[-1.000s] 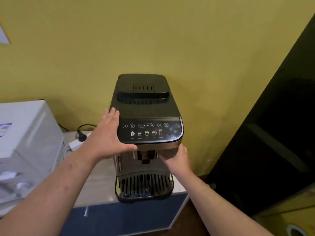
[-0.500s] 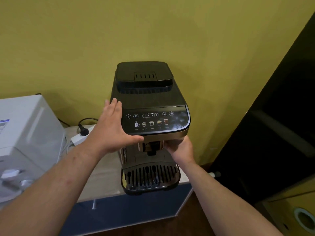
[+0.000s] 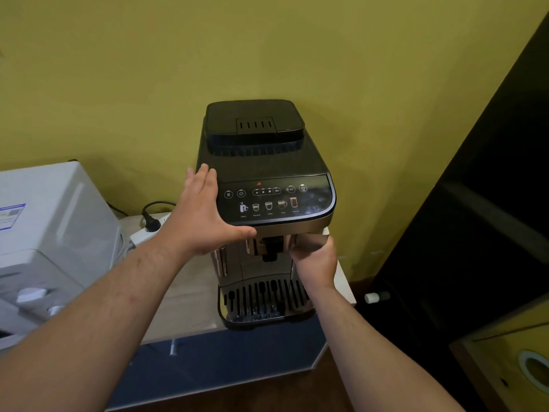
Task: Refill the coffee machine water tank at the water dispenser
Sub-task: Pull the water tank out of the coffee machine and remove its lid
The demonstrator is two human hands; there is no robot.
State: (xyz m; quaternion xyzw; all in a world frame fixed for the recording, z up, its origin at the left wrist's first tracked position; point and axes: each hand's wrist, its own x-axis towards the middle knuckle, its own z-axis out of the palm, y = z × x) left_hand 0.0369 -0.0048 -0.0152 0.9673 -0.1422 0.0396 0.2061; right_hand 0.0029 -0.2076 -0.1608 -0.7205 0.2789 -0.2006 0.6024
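On the counter (image 3: 190,295) by the yellow wall stands the machine (image 3: 267,203), drip tray (image 3: 264,304) at the front edge, a white appliance (image 3: 50,233) to its left. Left hand (image 3: 202,218) lies flat & open vs the machine's left side, thumb under the panel (image 3: 276,200), gripping nothing, just bracing. Right hand (image 3: 316,257) is curled at the front right corner below the panel; fingers hidden, so can't tell how tight the hold is. A red icon is lit on the panel. Tank (image 3: 322,233) prob. sits along the right side, where a pale edge shows above the right hand; rest of it hidden. Judging: rigid clear plastic, light when empty, heavy & sloshy once full, slick if wet. Best grip is front handle/lip, slide straight fwd, 2nd hand under base when full.
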